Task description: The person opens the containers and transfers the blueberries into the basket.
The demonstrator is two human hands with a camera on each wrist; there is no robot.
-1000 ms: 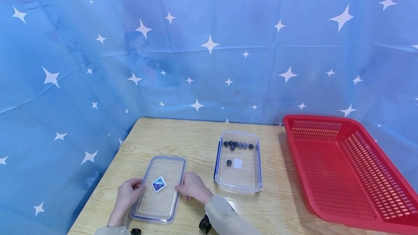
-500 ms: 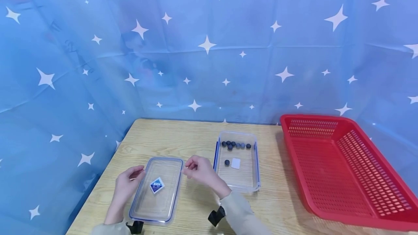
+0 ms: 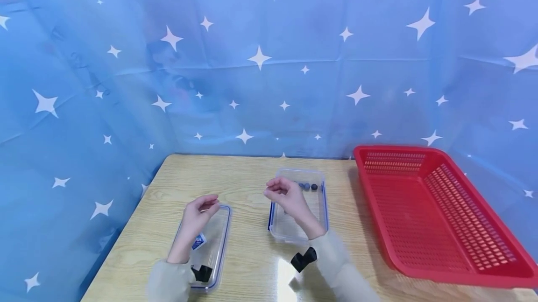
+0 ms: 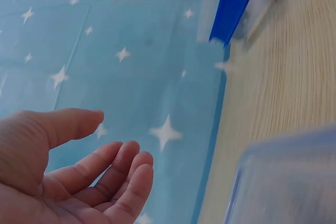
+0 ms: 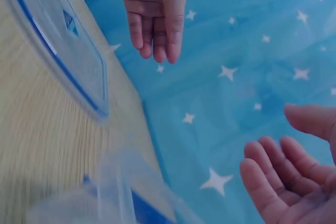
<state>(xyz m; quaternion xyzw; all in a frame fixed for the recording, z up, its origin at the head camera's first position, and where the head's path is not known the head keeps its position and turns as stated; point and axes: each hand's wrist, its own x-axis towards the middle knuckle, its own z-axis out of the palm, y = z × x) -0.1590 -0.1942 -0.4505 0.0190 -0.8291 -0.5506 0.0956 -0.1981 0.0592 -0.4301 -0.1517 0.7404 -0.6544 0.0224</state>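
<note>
A clear lid (image 3: 215, 241) with a blue rim and a blue-white label (image 3: 199, 241) lies flat on the wooden table (image 3: 248, 176). My left hand (image 3: 201, 209) hovers above it, fingers loosely curled, holding nothing; the left wrist view shows its empty palm (image 4: 79, 177). My right hand (image 3: 282, 192) is raised over the near left part of the clear container (image 3: 318, 220), fingers relaxed and empty (image 5: 294, 177). Several dark balls (image 3: 308, 186) lie at the container's far end.
A large red perforated basket (image 3: 424, 208) fills the table's right side. A blue star-print cloth (image 3: 269, 59) hangs behind and to the left. The table's edge runs close along the left of the lid.
Both hands have let go of the lid and risen off the table. The right hand has moved right and away, from beside the lid to over the container.
</note>
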